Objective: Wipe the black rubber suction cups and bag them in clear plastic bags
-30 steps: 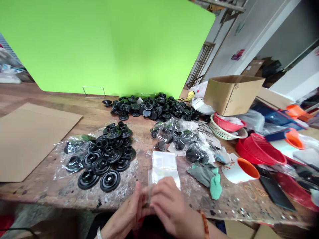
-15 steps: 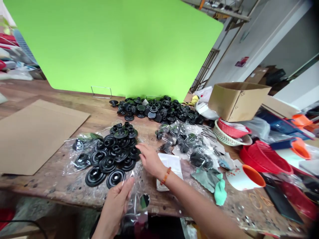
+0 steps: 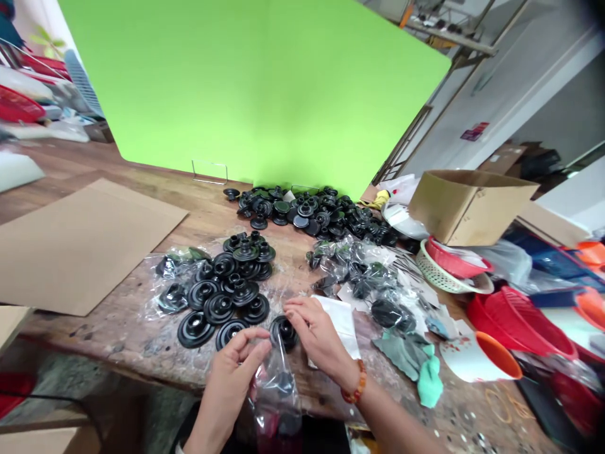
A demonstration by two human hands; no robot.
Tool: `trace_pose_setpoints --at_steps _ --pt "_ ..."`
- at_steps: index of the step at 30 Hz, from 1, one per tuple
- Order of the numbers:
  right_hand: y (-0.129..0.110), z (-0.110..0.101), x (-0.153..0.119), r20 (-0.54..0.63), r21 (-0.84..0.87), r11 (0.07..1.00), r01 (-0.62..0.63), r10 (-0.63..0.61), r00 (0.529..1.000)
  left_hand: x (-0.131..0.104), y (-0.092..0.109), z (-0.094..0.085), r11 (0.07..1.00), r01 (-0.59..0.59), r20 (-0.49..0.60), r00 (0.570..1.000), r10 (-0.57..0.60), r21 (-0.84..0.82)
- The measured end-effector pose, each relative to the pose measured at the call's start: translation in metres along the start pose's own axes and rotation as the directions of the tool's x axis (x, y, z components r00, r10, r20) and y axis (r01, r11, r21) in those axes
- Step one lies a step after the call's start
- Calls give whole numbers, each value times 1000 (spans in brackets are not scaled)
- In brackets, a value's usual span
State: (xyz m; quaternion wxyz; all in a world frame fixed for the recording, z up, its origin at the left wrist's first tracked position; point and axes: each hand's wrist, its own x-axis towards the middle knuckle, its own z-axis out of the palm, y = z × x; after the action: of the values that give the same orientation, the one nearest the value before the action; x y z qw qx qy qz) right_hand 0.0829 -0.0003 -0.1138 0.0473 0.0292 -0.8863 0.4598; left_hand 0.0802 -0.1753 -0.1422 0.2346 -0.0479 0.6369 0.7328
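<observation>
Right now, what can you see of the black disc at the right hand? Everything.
The black disc is round and glossy, plastic-looking, stepped in rings around a raised centre. The right hand's fingers are at its edge. It is right of the disc pile, beside the clear bag in the left hand; contact with bag or table is unclear.

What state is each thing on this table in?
Left hand: pinching the clear bag
Clear bag: hanging, contents unclear
Right hand: holding the black disc
Black disc: gripped
Cardboard box: open-topped
Cardboard sheet: flat
White-and-orange tube: on its side
Green cloth: crumpled
Red basket: nested in pale basket
</observation>
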Motion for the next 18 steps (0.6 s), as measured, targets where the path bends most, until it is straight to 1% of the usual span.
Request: trace_pose_setpoints --at_steps 1,2,4,5,7,8,10,11,12,13,14,15,16,17,18 --pt "-4 -1 -5 46 150 988 -29 23 999 -2 -1 2 1000 -11 20 1000 10 23" --pt "-8 -2 -9 123 297 951 -84 49 991 -3 -1 3 999 -21 37 999 19 44" --pt "-11 -2 -18 284 515 825 -234 93 954 -6 -2 8 997 -29 57 998 26 67" --pt "-10 -2 -22 330 588 753 -295 110 938 -7 -2 10 998 -32 59 998 29 61" --pt "-4 1 -29 362 705 611 -361 128 923 -9 -1 14 999 -44 78 996 43 13" --pt "0 3 -33 378 750 538 -385 129 917 -9 0 16 999 -36 115 993 39 -32" --pt "9 5 -39 447 794 406 -452 112 887 -10 2 17 985 36 234 972 5 -168" --pt "12 5 -41 493 788 372 -491 98 865 -11 4 16 966 89 299 954 -13 -242" --pt "14 4 -44 537 763 371 -529 90 839 -11 6 14 943 138 351 936 -24 -303" --pt "15 1 -46 574 729 399 -557 89 814 -11 7 11 927 165 387 922 -23 -338" --pt "15 -2 -48 600 688 451 -568 87 795 -11 9 7 927 161 415 910 -6 -339" --pt "14 -7 -49 615 648 517 -559 78 785 -10 11 2 945 134 447 894 16 -300" --pt "13 -13 -50 623 615 582 -532 55 780 -9 13 -2 970 96 496 868 29 -224" --pt "12 -18 -51 620 599 633 -490 19 784 -8 16 -6 990 54 553 833 26 -127" --pt "12 -24 -50 603 609 660 -440 -25 797 -6 18 -9 1000 12 609 793 8 -29"
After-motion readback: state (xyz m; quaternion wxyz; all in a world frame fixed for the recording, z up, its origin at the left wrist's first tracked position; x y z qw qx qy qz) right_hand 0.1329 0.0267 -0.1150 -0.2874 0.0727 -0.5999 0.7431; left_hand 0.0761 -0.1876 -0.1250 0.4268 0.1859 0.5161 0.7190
